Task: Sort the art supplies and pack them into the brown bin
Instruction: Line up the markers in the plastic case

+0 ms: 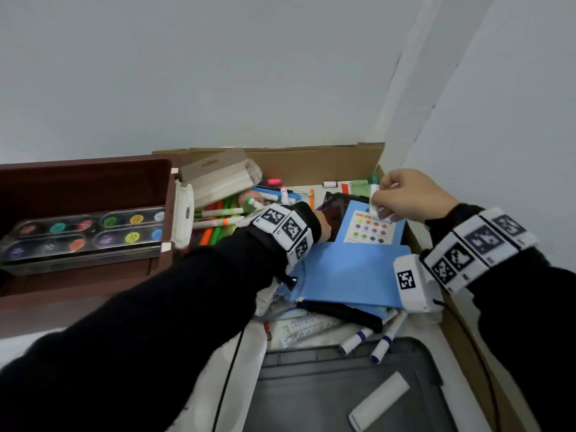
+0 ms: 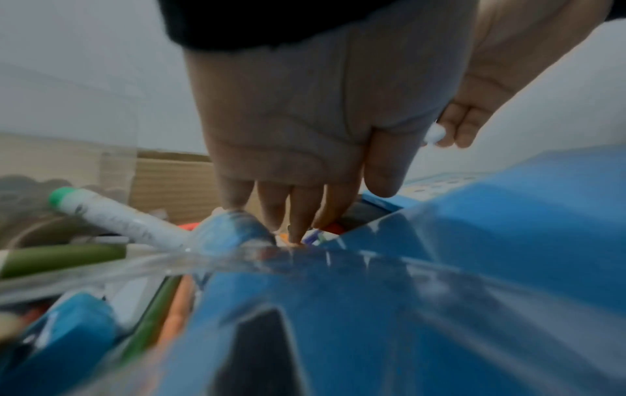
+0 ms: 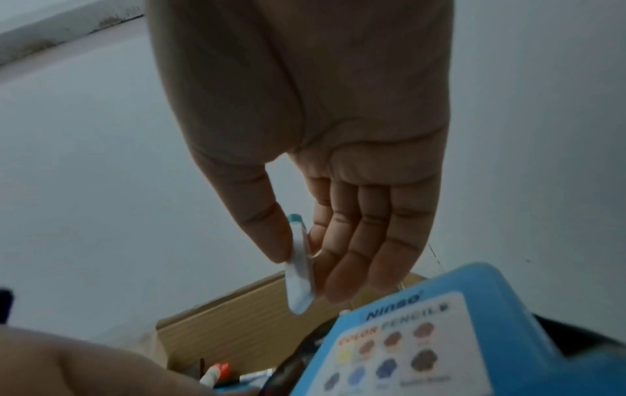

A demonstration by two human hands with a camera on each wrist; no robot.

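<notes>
My right hand [image 3: 325, 150] pinches a white marker [image 3: 300, 276] with a teal end between thumb and fingers, above the blue colour pencil box [image 3: 474, 335] and cardboard box wall [image 3: 237, 313]

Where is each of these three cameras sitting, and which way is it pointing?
Head: worn on the head, looking down into the brown cardboard box; both black sleeves and hands show.
Left wrist: looks along the left hand, whose fingers dig among markers.
Right wrist: looks along the right hand pinching a white green-capped marker.
All three show the blue colour-pencil box.
</notes>
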